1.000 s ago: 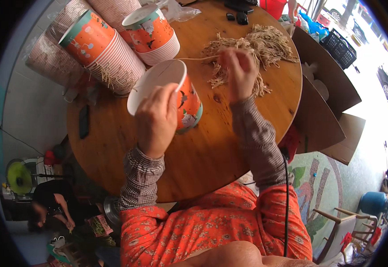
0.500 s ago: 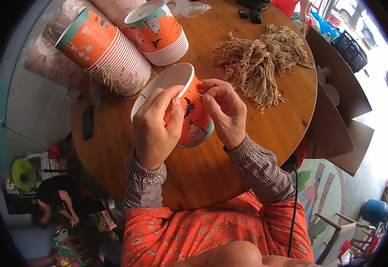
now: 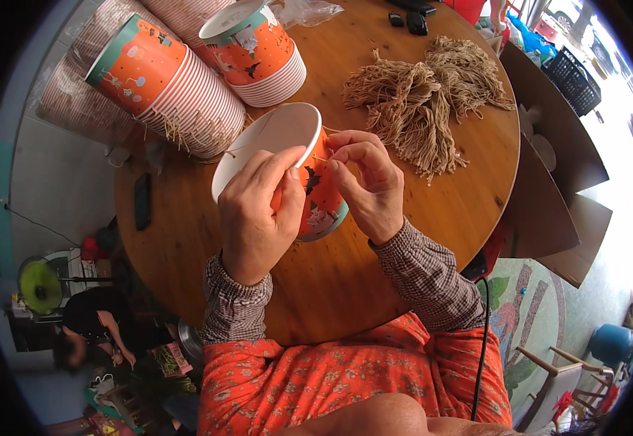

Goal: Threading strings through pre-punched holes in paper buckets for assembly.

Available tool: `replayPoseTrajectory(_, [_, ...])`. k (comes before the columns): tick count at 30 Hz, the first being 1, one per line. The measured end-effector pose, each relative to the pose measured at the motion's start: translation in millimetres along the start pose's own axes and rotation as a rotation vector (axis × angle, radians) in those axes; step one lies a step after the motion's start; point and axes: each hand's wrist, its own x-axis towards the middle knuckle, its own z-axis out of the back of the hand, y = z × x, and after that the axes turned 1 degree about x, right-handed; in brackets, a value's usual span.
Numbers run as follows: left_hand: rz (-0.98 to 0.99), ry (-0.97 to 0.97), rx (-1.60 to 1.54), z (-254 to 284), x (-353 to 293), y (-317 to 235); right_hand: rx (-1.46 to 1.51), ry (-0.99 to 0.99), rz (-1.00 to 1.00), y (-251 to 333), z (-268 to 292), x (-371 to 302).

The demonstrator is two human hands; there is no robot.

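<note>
1. Head cam: round brown wooden table [image 3: 185,240], and on it a big orange paper tub with a white rim and teal base band [image 3: 319,207], right between the two hands and tilted, so its white inside shows.
2. Left hand [image 3: 257,218] has the tub by its near rim, fingers curled over the edge, thumb against the orange outside.
3. Right hand [image 3: 372,190] is just beside the tub's right wall, thumb and forefinger pinched on a thin tan string [image 3: 319,158]. Can't really make out how that string runs behind the fingers.
4. Past the right hand there's a loose heap of tan twisted twine [image 3: 432,102] lying on the wood.
5. Up left, two leaning stacks of matching tubs: a tall one [image 3: 171,94] with string bits on its side, plus a shorter one [image 3: 254,58].
6. Flat black phone [image 3: 142,201] near the table's left edge.
</note>
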Motion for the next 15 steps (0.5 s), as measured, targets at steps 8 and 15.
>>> replayPoseTrajectory(8, [-0.026, 0.098, 0.061, -1, -3, -6, -0.215, 0.004, 0.185, 2, -1, -1])
replayPoseTrajectory(15, [0.121, 0.265, -0.041, -2, -2, 16, -0.234, 0.066, 0.124, -3, -6, -6])
